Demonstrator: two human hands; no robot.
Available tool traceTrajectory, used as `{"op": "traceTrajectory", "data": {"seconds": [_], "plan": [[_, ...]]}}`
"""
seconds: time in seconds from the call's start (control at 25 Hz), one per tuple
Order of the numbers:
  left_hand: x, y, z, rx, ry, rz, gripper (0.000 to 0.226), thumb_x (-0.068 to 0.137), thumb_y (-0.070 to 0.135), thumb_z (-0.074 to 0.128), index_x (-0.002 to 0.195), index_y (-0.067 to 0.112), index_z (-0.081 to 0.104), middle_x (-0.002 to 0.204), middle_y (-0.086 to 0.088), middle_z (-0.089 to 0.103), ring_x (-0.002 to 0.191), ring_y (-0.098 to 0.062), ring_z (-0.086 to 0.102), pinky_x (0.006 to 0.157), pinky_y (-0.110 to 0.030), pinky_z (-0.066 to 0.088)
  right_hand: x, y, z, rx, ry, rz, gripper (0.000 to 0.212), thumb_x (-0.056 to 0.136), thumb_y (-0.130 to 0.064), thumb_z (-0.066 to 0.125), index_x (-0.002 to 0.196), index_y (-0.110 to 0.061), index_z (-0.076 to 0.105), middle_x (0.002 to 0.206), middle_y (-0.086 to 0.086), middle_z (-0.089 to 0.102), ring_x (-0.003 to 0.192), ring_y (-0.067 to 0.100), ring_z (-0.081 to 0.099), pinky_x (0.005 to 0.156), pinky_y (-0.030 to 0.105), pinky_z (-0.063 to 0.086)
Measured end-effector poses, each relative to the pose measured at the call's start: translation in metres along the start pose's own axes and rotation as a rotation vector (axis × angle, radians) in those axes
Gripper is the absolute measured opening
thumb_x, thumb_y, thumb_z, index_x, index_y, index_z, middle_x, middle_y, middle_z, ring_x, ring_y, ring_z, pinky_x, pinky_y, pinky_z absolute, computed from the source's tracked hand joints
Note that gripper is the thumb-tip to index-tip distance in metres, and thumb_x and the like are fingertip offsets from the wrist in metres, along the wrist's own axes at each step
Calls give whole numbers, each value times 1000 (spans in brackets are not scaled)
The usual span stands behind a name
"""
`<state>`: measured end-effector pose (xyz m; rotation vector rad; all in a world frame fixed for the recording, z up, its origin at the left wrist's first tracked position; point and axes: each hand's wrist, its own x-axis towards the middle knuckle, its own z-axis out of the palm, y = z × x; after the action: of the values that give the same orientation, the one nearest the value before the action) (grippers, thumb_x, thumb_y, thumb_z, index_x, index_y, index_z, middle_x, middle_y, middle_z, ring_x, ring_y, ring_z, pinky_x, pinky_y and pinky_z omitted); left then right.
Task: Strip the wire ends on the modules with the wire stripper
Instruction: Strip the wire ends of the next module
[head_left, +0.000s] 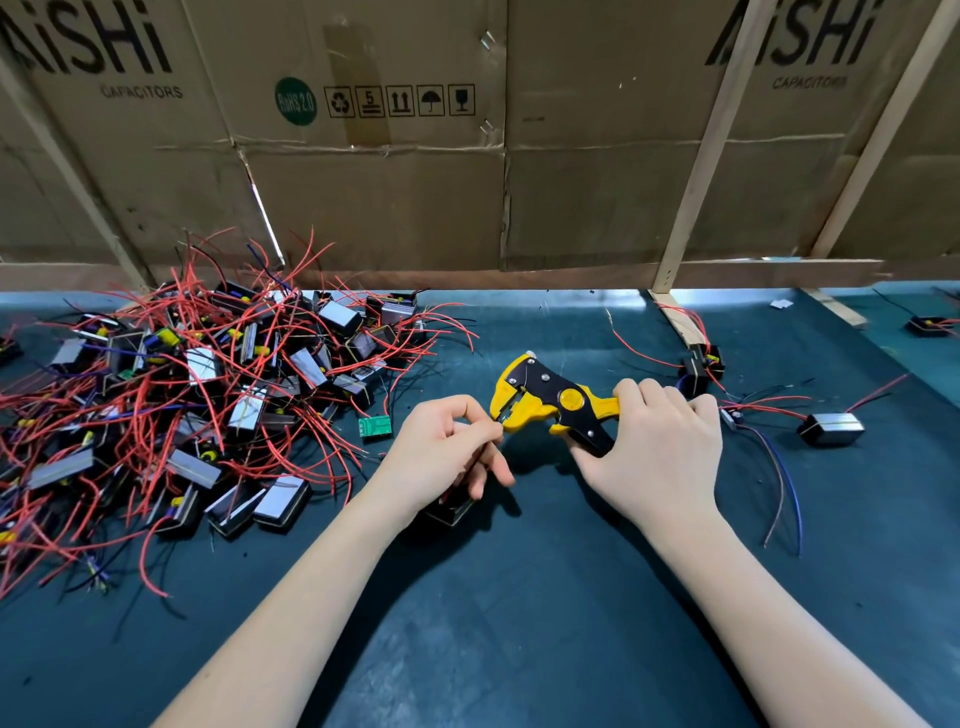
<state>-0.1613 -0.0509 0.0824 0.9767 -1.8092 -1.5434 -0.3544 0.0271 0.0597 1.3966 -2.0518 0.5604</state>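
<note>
My right hand (660, 441) grips the handles of a yellow and black wire stripper (550, 402), its jaws pointing left. My left hand (447, 447) pinches a thin wire end right at those jaws. A black module (451, 509) lies on the mat under my left hand, mostly hidden by the fingers. Where the wire enters the jaws is too small to make out.
A big heap of black modules with red wires (182, 395) covers the left of the dark green mat (519, 597). A loose green board (375, 427) lies beside it. To the right lie a few separate modules (831, 428) (701, 366). Cardboard walls (415, 182) and wooden slats stand behind.
</note>
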Motion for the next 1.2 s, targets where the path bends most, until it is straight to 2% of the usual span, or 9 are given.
{"op": "traceTrajectory", "data": {"seconds": [0.48, 0.64, 0.84, 1.2], "plan": [[-2, 2, -6, 1, -67, 42, 16, 95, 5, 53, 80, 6, 52, 60, -16, 68, 34, -16, 42, 40, -20, 29, 2, 2, -6, 46, 9, -25, 47, 60, -47, 82, 59, -12, 51, 52, 4, 50, 46, 27, 44, 62, 32, 27], [-2, 2, -8, 3, -82, 46, 13, 94, 4, 54, 82, 4, 51, 60, -18, 68, 35, -16, 41, 41, -19, 29, 1, 3, -6, 40, -7, -34, 49, 59, -49, 82, 60, -11, 50, 54, 4, 51, 47, 27, 45, 63, 32, 26], [-2, 1, -7, 0, -98, 35, 15, 94, 3, 53, 80, 4, 52, 58, -16, 67, 33, -15, 42, 39, -18, 29, 1, 5, -4, 17, -18, -38, 49, 65, -54, 75, 69, -10, 53, 63, 5, 56, 59, 30, 53, 67, 38, 31], [-2, 1, -7, -13, -99, 14, 16, 93, 4, 54, 77, 6, 53, 58, -17, 67, 33, -15, 42, 38, -18, 29, 1, 4, -6, 54, -5, -24, 48, 60, -47, 82, 60, -11, 49, 52, 4, 50, 46, 27, 42, 62, 34, 29]]}}
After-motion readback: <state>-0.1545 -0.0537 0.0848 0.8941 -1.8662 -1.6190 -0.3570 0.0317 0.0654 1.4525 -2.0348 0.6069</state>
